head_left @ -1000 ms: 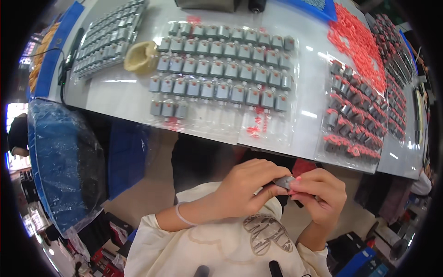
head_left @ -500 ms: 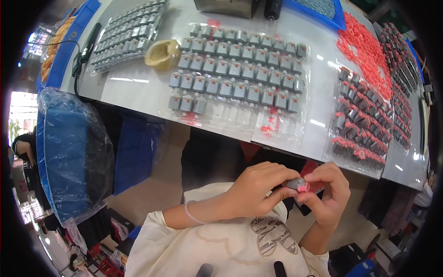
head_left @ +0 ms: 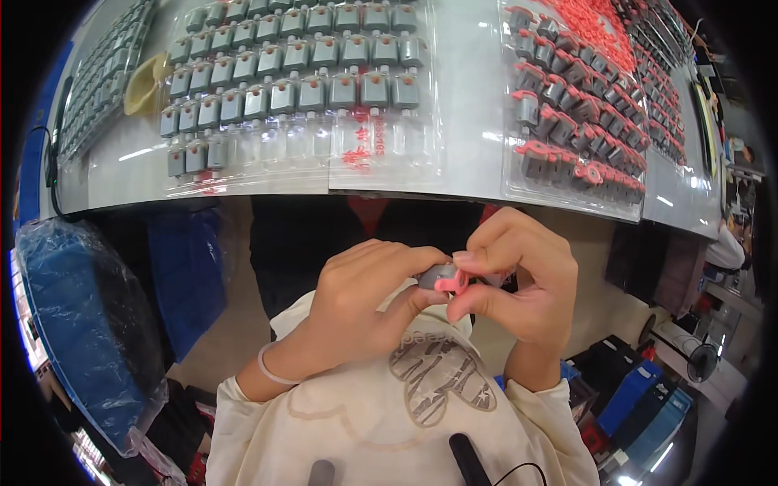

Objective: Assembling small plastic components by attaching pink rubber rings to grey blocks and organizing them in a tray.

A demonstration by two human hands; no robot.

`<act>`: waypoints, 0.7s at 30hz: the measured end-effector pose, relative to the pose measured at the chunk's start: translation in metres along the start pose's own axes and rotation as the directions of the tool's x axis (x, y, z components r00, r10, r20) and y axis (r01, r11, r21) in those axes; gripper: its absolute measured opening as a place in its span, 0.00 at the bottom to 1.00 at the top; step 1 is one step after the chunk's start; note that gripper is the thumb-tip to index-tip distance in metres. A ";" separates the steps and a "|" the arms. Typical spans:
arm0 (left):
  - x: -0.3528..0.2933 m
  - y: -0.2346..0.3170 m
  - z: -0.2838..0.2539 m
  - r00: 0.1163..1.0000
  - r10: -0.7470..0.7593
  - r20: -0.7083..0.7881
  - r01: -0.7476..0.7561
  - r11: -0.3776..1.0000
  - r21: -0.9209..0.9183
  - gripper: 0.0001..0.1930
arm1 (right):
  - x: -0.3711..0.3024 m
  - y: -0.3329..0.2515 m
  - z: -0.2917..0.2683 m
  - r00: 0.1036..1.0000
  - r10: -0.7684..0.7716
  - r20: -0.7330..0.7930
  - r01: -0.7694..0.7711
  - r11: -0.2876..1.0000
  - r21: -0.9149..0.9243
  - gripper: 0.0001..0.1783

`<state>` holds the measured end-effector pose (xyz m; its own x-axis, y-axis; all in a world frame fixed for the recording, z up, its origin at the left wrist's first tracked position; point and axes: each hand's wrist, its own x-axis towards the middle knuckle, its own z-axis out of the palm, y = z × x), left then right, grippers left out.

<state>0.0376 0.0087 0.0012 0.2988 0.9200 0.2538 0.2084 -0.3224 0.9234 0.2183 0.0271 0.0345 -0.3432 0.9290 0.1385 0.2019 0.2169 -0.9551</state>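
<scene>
In front of my chest, above my lap, my left hand (head_left: 361,296) pinches a small grey motor (head_left: 433,277) between thumb and forefinger. A pink plastic bracket (head_left: 450,283) sits at the motor's right end. Close beside it is my right hand (head_left: 531,279), its thumb and forefinger bent around the bracket's end and touching it. How far the bracket is seated on the motor, I cannot tell. Beyond my hands, a clear tray (head_left: 279,147) holds rows of bare grey motors. Another clear tray (head_left: 567,203), to the right, carries motors fitted with pink brackets.
Loose pink brackets (head_left: 587,24) lie heaped behind the right tray. A yellowish hollow piece (head_left: 144,85) rests beside the far-left tray of motors (head_left: 101,73). The table's front edge (head_left: 470,200) runs just past my hands. A plastic-wrapped blue bin (head_left: 85,316) stands at left.
The whole view has swung, so the table and trays sit further left and higher. Both hands keep hold of the motor and bracket; my right fingertips have shifted slightly around the bracket.
</scene>
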 end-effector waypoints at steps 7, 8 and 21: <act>-0.002 -0.005 0.003 0.998 0.067 0.010 -0.068 0.994 0.084 0.14 | -0.004 0.000 0.000 1.000 0.020 0.013 -0.020 1.000 0.006 0.17; -0.003 -0.006 0.003 0.996 0.090 0.011 -0.091 0.990 0.109 0.14 | -0.004 -0.001 0.000 1.000 0.022 0.014 -0.022 1.000 0.007 0.17; 0.000 -0.008 0.003 0.990 0.141 0.015 -0.142 0.973 0.183 0.14 | -0.005 0.002 0.001 0.996 -0.086 -0.002 0.084 0.985 -0.153 0.17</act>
<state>0.0392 0.0105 -0.0067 0.3394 0.8617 0.3772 0.3310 -0.4848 0.8096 0.2192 0.0222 0.0320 -0.3572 0.9076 0.2205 0.3102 0.3379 -0.8886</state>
